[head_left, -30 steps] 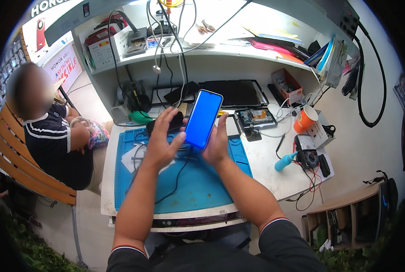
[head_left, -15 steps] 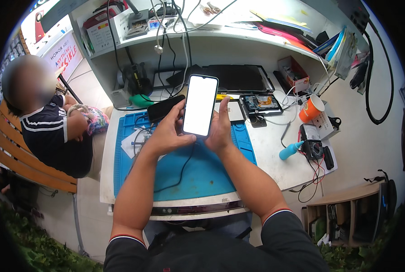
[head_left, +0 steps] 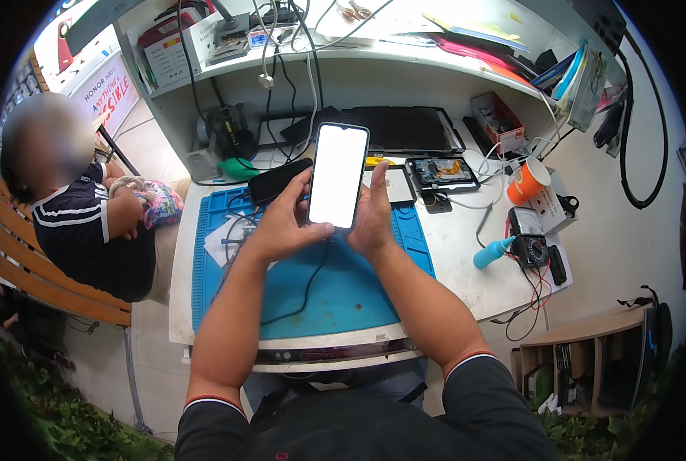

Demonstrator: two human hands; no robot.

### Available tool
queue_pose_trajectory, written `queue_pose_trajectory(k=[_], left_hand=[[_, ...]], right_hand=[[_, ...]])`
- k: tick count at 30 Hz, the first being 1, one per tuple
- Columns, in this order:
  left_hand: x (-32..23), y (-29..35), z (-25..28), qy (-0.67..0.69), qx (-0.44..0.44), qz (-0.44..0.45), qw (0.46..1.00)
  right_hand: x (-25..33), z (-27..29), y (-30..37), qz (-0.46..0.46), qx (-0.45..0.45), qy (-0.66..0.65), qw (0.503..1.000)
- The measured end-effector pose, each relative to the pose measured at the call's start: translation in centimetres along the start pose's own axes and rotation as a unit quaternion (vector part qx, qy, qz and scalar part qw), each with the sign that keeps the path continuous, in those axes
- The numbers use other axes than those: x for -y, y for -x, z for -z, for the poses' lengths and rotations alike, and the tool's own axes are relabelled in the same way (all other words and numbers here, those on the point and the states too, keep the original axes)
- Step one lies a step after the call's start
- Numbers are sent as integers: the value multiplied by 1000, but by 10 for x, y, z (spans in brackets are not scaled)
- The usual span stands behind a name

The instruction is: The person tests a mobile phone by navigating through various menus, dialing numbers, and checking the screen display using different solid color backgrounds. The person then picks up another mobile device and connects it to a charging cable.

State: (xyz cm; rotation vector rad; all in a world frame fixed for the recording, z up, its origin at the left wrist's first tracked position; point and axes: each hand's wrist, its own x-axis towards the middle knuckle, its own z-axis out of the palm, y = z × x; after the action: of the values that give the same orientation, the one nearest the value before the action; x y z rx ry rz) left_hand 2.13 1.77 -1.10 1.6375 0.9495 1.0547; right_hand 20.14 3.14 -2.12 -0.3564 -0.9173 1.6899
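A smartphone (head_left: 338,178) with a bright white screen is held up between both hands over the blue work mat (head_left: 335,296). My left hand (head_left: 288,223) grips its left side, the thumb lying along the lower edge. On the other side my right hand (head_left: 372,215) is closed round the right edge, its thumb sticking up clear of the screen. The fingers behind the phone are hidden. Beyond my left hand rests a dark phone (head_left: 279,181). Past the right hand lie a white-faced panel in a black frame (head_left: 399,187) and an opened device with its inner parts bare (head_left: 443,174).
A black cable (head_left: 306,288) crosses the mat. To the right stand an orange cup (head_left: 528,183), a light-blue bottle (head_left: 493,252) and a multimeter (head_left: 530,244) with tangled leads. Cables hang from the shelf (head_left: 389,58). A person (head_left: 89,223) sits on the bench at left.
The phone and both hands stay almost in place. The seated person at left has shifted very slightly.
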Motion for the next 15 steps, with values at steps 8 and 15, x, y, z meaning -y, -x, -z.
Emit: queue_pose_trajectory(k=[8, 15], left_hand=[[-10, 1, -15, -51, -35, 0, 998], [-1, -2, -18, -49, -41, -9, 998]], right_hand=[[-3, -1, 0, 19, 4, -12, 1000], [-5, 1, -1, 27, 3, -9, 1000]])
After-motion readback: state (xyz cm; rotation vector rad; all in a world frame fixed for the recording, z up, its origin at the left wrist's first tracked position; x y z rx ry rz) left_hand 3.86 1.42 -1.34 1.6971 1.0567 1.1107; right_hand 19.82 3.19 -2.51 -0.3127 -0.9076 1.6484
